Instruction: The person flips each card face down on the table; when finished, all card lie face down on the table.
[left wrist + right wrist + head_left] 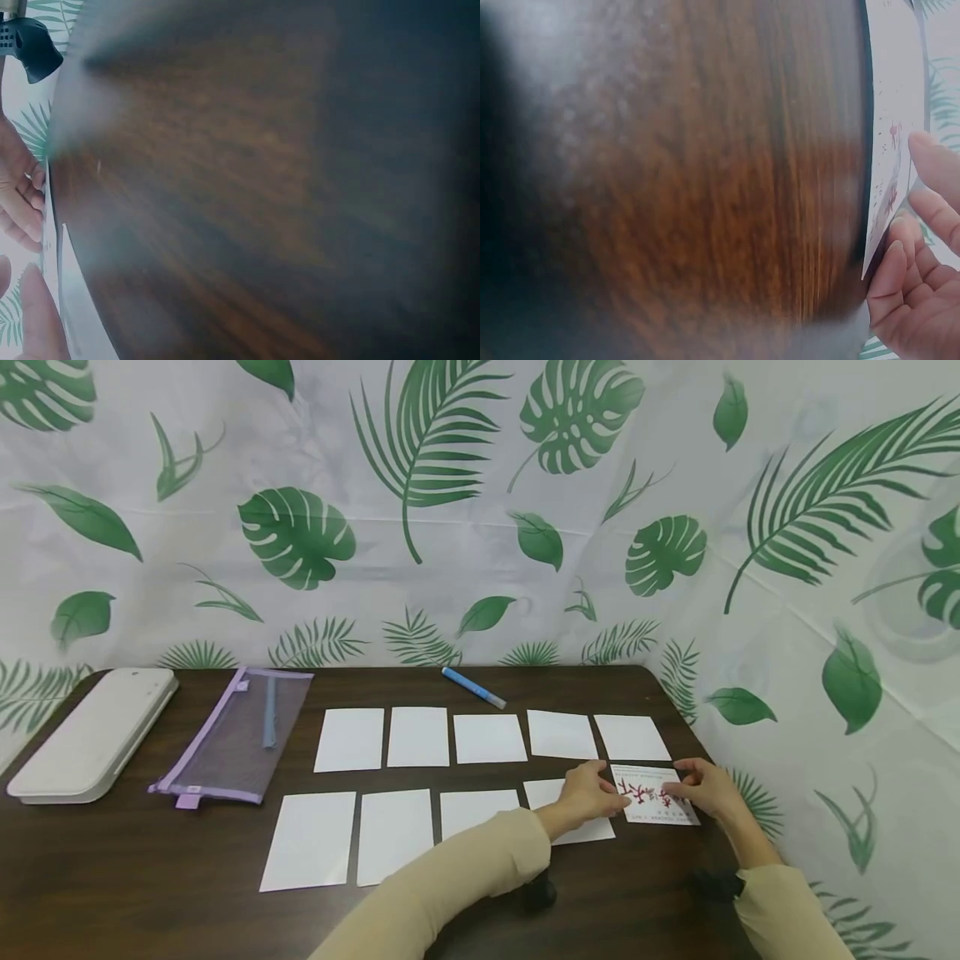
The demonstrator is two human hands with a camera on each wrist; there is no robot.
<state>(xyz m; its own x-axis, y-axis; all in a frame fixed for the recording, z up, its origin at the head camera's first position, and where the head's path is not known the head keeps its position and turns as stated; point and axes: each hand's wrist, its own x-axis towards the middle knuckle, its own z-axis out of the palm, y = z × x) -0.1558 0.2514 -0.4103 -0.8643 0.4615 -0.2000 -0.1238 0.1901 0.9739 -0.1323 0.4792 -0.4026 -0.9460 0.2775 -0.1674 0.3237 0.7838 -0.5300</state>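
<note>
A white card printed with red characters is at the right end of the front row, between both hands. My left hand holds its left edge, index finger by the far corner and thumb on the near part. The right hand grips the right edge, its thumb over the printed face. In the right wrist view, fingers meet the edge of the printed card. Only fingertips of the left hand show in the left wrist view. A blank white card lies partly under the left hand.
Several blank white cards form two rows on the dark wooden table. Behind them lies a blue marker. A purple mesh zip pouch and a white case are at left. Leaf-patterned cloth borders the table.
</note>
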